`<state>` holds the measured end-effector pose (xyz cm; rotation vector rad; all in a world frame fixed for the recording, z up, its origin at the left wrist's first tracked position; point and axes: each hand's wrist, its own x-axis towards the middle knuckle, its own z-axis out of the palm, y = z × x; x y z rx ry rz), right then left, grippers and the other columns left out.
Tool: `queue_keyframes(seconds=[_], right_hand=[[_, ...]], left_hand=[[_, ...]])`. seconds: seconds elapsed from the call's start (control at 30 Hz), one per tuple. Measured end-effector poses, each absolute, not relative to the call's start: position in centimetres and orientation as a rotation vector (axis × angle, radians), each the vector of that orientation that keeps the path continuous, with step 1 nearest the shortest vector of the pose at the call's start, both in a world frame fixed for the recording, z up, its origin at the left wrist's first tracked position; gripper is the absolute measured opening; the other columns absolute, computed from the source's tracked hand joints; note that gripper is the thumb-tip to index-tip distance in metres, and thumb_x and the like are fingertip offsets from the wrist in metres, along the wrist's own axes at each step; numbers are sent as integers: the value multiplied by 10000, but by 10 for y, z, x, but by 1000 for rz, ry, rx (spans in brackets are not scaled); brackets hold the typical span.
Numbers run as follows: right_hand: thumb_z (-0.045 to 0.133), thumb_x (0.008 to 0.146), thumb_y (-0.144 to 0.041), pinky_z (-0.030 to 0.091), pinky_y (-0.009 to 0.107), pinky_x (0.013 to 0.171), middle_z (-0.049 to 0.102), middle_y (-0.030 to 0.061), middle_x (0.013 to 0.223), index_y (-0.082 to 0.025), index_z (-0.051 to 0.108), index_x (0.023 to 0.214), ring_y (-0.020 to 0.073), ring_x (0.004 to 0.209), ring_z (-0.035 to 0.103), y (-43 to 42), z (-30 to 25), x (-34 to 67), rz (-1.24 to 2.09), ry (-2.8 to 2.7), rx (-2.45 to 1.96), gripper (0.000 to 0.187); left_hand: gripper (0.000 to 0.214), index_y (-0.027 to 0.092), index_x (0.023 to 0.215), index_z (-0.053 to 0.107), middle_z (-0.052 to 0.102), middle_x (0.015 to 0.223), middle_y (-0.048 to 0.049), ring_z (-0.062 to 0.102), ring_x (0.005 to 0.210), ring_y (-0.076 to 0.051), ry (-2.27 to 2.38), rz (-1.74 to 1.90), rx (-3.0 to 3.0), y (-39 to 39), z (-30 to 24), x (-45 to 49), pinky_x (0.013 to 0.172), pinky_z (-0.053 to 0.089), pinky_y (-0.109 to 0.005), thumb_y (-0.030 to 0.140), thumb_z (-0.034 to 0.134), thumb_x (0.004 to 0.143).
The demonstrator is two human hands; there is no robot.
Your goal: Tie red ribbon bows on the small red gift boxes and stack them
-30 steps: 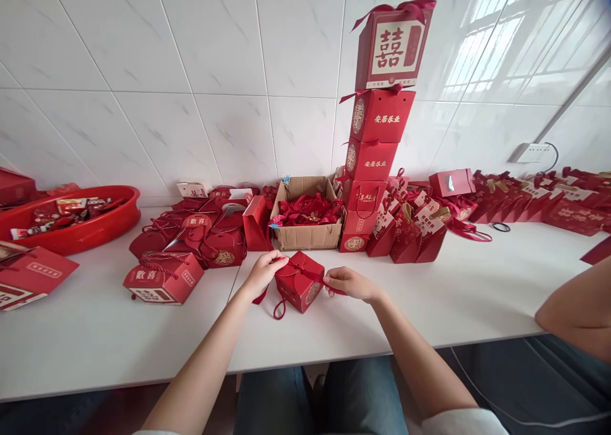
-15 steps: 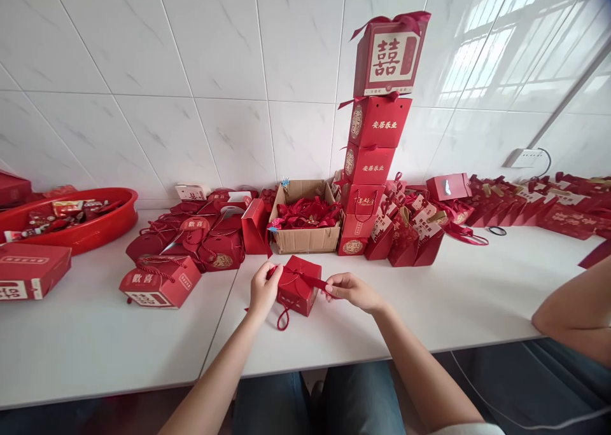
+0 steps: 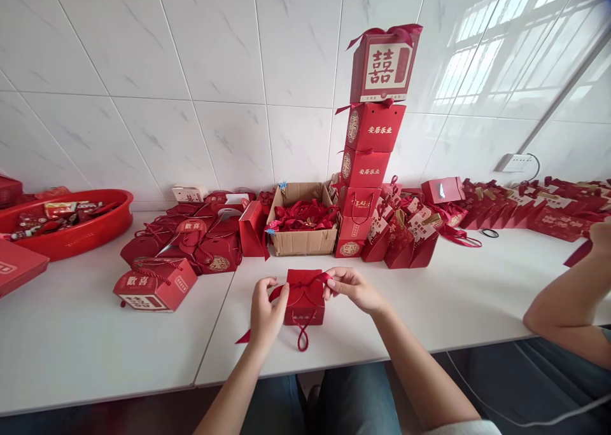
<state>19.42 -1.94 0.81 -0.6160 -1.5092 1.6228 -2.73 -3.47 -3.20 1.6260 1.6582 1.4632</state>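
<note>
A small red gift box [image 3: 312,311] stands on the table before me, with a corded handle loop hanging down its front. Red ribbon [image 3: 310,283] crosses its top and is knotted in the middle. My left hand [image 3: 267,311] is at the box's left side, its thumb against the edge and the fingers curled. The ribbon's left part runs into this hand, and a tail comes out below it at the left; the grip itself is partly hidden. At the upper right corner, my right hand [image 3: 352,289] pinches the ribbon's other end between thumb and fingers.
Behind the box stands a cardboard carton [image 3: 305,243] of red ribbons, beside a tall stack of red boxes [image 3: 365,168]. More gift boxes [image 3: 155,285] and a red basin [image 3: 95,231] of wrapped sweets lie left. Another person's arm [image 3: 568,295] rests at the right edge.
The gift box has turned so that its front with the cord loop faces me. My right hand has drawn in toward the knot, and the ribbon there is now bent, no longer stretched out.
</note>
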Motion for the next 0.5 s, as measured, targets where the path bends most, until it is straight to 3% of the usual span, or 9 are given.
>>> queue_keyframes(seconds=[0.07, 0.23, 0.4, 0.5], right_hand=[[620, 853, -363, 462, 250, 633, 678, 48, 753, -133, 642, 921, 120, 671, 611, -21, 8, 195, 1631, -1516, -595, 241], [622, 849, -372, 497, 326, 752, 688, 63, 786, -137, 616, 1028, 152, 727, 631, -26, 13, 193, 1650, -1521, -528, 295], [637, 826, -412, 523, 300, 677, 692, 59, 797, -152, 578, 1044, 156, 709, 648, -23, 14, 185, 1618, -1505, -581, 344], [629, 820, -442, 520, 291, 639, 688, 45, 765, -155, 544, 1052, 145, 664, 640, -21, 14, 179, 1588, -1551, -637, 378]], left_hand=[[211, 218, 788, 505, 594, 952, -69, 563, 1016, -266, 1669, 1485, 1706, -32, -27, -30, 914, 420, -407, 409, 591, 762], [148, 216, 767, 550, 613, 943, -73, 561, 987, -294, 1681, 1502, 1810, -31, -8, -32, 928, 388, -470, 345, 616, 737], [206, 225, 854, 608, 657, 978, -51, 598, 1005, -227, 1507, 1456, 1870, -35, 13, -17, 926, 439, -366, 415, 531, 833], [254, 241, 935, 633, 687, 966, -24, 633, 960, -204, 1426, 1358, 1885, -33, 23, -6, 867, 481, -321, 453, 583, 804]])
